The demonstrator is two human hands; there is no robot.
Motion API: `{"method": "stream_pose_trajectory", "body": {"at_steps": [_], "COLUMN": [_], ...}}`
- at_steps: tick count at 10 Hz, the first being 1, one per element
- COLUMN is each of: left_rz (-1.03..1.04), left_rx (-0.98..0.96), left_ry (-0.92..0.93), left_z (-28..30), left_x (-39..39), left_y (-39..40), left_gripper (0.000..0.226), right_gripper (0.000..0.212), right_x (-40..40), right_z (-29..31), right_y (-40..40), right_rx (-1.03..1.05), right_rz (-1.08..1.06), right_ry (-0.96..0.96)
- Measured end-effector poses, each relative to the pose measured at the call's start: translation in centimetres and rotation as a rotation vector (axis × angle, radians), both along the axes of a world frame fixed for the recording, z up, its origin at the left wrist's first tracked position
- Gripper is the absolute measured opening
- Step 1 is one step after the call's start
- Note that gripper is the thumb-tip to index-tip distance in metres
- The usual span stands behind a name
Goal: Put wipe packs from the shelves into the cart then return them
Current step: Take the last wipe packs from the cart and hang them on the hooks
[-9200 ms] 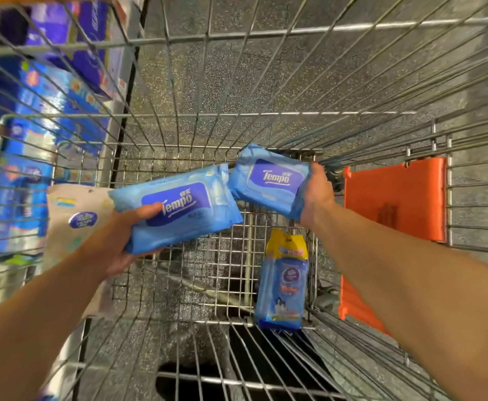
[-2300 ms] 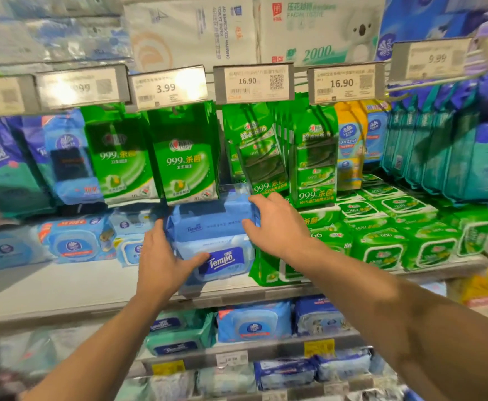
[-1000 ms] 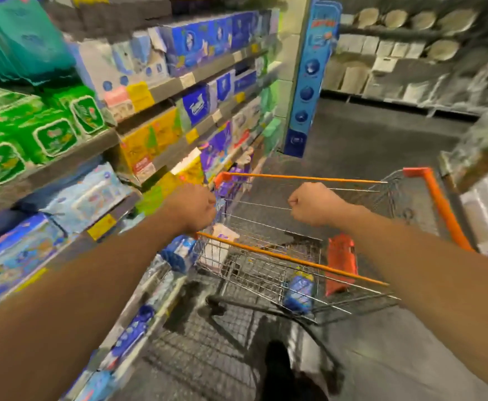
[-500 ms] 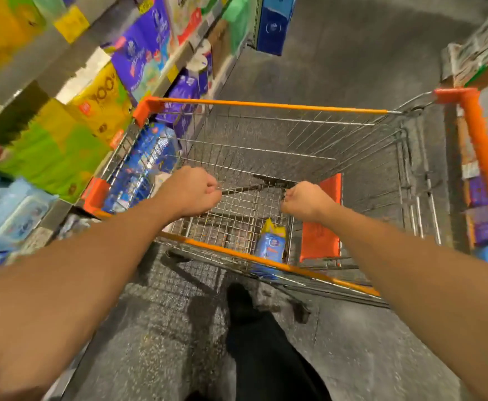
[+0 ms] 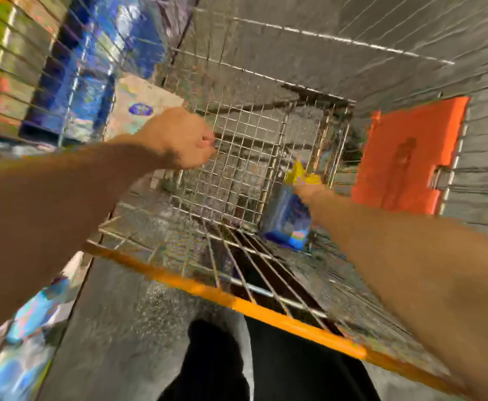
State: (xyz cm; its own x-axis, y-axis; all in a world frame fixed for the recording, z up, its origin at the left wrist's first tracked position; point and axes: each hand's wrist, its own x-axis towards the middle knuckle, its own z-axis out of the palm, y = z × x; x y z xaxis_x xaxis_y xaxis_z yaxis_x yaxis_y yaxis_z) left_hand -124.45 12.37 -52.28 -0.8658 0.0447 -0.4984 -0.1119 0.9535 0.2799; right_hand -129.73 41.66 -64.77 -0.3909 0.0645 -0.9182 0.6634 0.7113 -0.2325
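The view is blurred by motion. I look down into a wire cart (image 5: 245, 157) with an orange rim. A blue wipe pack with a yellow top (image 5: 287, 218) stands on the cart floor at the right. My right hand (image 5: 309, 190) reaches down to the top of that pack; blur hides its fingers, so I cannot tell whether it grips. A beige pack with a blue logo (image 5: 141, 102) leans on the cart's left wall. My left hand (image 5: 180, 140) hovers over the basket with curled fingers and holds nothing.
An orange flap (image 5: 410, 154) hangs on the cart's right wall. Blue and green shelf goods (image 5: 86, 70) show through the left wires. More packs (image 5: 25, 322) lie low at the left. Grey speckled floor and my dark trouser leg (image 5: 216, 363) are below.
I turned from the shelf to the cart and leaned over it. My right hand dropped from above the basket down to the blue and yellow pack. My left hand stayed curled over the basket.
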Motion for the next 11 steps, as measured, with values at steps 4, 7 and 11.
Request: {"method": "stream_pose_trajectory", "body": {"at_steps": [4, 7, 11], "left_rz": [0.244, 0.696, 1.29], "left_rx": [0.121, 0.516, 0.871], "left_ry": [-0.149, -0.227, 0.213], "left_z": [-2.1, -1.9, 1.0], "left_x": [0.3, -0.8, -1.1], "left_y": [-0.9, 1.8, -5.7], "left_gripper": [0.043, 0.051, 0.047], "right_gripper": [0.084, 0.038, 0.074], "right_x": [1.8, -0.6, -3.2], "right_z": [-0.9, 3.5, 10.4], "right_y": [-1.0, -9.4, -22.5], "right_rx": [-0.061, -0.597, -0.704], "right_rz": [-0.346, -0.208, -0.064], "right_ry": [-0.052, 0.104, 0.196]}}
